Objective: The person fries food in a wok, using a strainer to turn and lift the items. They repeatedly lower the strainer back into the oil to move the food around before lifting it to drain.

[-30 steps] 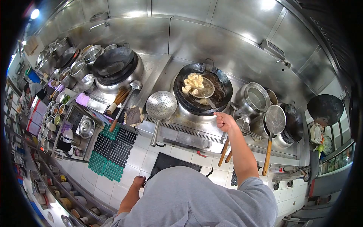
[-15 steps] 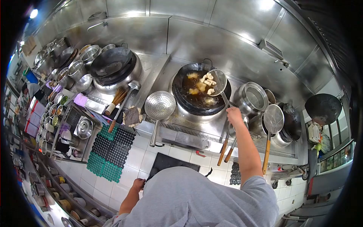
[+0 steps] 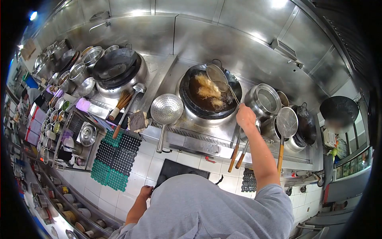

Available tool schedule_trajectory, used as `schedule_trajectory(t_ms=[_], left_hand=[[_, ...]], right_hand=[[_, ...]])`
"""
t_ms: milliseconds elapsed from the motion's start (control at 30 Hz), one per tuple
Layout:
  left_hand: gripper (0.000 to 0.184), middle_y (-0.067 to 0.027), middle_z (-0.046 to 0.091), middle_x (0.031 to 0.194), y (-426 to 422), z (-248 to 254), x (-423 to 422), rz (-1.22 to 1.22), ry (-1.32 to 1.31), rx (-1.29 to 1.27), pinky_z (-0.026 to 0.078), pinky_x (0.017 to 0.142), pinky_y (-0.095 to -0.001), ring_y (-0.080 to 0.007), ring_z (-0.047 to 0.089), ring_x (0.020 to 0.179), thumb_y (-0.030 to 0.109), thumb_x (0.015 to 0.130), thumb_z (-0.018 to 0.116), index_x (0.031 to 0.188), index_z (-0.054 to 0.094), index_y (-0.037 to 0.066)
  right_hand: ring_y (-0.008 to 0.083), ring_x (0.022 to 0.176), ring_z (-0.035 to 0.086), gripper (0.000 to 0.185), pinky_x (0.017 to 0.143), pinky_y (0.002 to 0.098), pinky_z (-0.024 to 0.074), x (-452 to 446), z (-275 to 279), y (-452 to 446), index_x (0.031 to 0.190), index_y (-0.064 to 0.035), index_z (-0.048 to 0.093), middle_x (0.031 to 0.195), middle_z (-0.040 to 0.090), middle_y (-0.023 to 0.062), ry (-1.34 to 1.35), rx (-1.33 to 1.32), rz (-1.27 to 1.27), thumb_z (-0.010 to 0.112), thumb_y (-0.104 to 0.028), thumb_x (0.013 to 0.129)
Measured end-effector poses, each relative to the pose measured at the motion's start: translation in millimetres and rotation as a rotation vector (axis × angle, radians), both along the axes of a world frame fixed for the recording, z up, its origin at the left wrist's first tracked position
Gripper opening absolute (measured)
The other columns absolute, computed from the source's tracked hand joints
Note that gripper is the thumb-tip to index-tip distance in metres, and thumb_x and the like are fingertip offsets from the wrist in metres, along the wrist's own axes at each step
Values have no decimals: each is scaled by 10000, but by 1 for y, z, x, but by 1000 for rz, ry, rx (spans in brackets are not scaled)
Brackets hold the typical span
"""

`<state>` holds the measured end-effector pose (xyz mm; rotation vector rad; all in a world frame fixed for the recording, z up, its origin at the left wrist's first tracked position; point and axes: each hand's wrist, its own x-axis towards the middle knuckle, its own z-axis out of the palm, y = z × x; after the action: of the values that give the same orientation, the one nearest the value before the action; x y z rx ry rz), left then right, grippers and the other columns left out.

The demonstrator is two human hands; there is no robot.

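Observation:
My right hand [image 3: 246,116] is closed around the handle of a wire mesh skimmer [image 3: 217,78]. The skimmer's basket is tilted over the far right side of a black wok [image 3: 186,97]. Dark oil [image 3: 197,102] fills the wok, and pale golden food pieces [image 3: 209,88] bubble and foam in it, beneath and left of the basket. Their exact kind is unclear. Low at my left side, beside my grey shirt, my left hand [image 3: 146,192] has its fingers curled; whatever they may hold is hidden.
Left of the wok rests a perforated ladle [image 3: 167,109], its handle jutting over the counter's front edge. Metal pots [image 3: 267,99] and a second mesh skimmer [image 3: 287,122] stand to the right. Another wok [image 3: 116,65] sits on the left burner, near a bamboo brush [image 3: 121,104].
The skimmer basket has moved left and tipped over. The pale pieces that were in it are now in the oil, which foams more strongly. My left hand stays put.

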<state>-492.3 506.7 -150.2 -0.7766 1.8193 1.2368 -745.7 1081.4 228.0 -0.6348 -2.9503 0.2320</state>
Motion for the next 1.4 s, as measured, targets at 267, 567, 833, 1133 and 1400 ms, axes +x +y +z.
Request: schedule_trajectory(t_ms=[267, 567, 833, 1133, 1400], left_hand=[[363, -146, 735, 911, 0, -13, 1, -26, 15, 11, 580, 519, -384, -248, 704, 680, 258, 949, 673, 1144, 677, -48], [363, -138, 734, 887, -6, -29, 11, 16, 1, 30, 557, 514, -380, -232, 693, 673, 266, 954, 679, 1135, 685, -48], [373, -152, 742, 900, -4, -46, 26, 97, 70, 57, 557, 534, -396, -250, 709, 697, 269, 952, 686, 1128, 690, -60], [362, -141, 717, 874, 1, 7, 11, 13, -3, 8, 554, 523, -377, -229, 669, 645, 259, 948, 668, 1149, 665, -41], [337, -127, 687, 858, -9, 1, 7, 94, -8, 61, 523, 490, -370, -214, 647, 631, 244, 979, 650, 1170, 636, -34]], right_hand=[[467, 1001, 701, 237, 896, 553, 534, 16, 19, -4, 1077, -14, 656, 1025, 725, 285, 67, 41, 73, 494, -90, 922], [462, 1082, 681, 274, 919, 541, 534, 17, 29, 58, 1103, -21, 694, 1087, 714, 294, 30, 28, -81, 517, -132, 925], [371, 716, 708, 231, 633, 476, 539, 4, -77, 120, 1015, 20, 683, 917, 724, 242, -12, -539, -45, 575, -172, 945], [119, 484, 381, 208, 420, 297, 277, -5, -74, -8, 812, -108, 506, 639, 460, -9, -35, -1478, -336, 569, -159, 1003], [95, 475, 357, 178, 425, 271, 271, -51, -116, -19, 842, -119, 507, 635, 453, -30, -25, -1745, -344, 570, -124, 1009]])
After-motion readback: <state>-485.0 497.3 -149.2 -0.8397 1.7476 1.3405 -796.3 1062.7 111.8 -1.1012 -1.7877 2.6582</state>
